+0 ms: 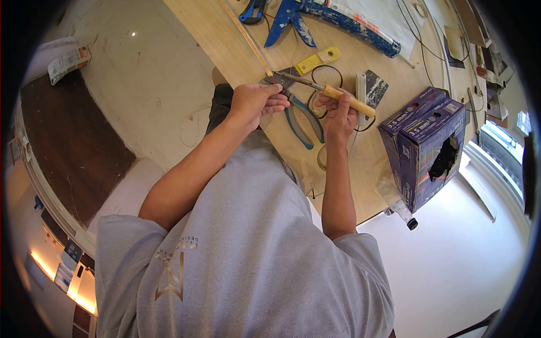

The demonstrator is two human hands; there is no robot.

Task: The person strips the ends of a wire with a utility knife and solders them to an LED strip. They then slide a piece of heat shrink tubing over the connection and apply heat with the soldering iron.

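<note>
**Wire in one hand, soldering iron in the other**

Nearest is the person's grey shirt point(270, 242), both forearms reaching over a pale wooden table point(360, 174). The left hand point(255, 104) pinches a thin red wire point(274, 80) between thumb and forefinger, its other fingers loosely bent. The wire is at the near end of a light strip point(248, 39). The right hand point(340, 115) grips the wooden handle of the soldering iron point(332, 92), whose metal tip points at that end; whether they touch is too small to tell.

Pliers point(314, 119) with teal handles lie between the hands. Right of the right hand stands a purple box point(437, 127) with a torn hole in its side. Just beyond the iron lies a yellow handle point(318, 60). Farther across the table are a paint-spattered blue caulking gun point(349, 25) and a blue cutter point(252, 11).
</note>
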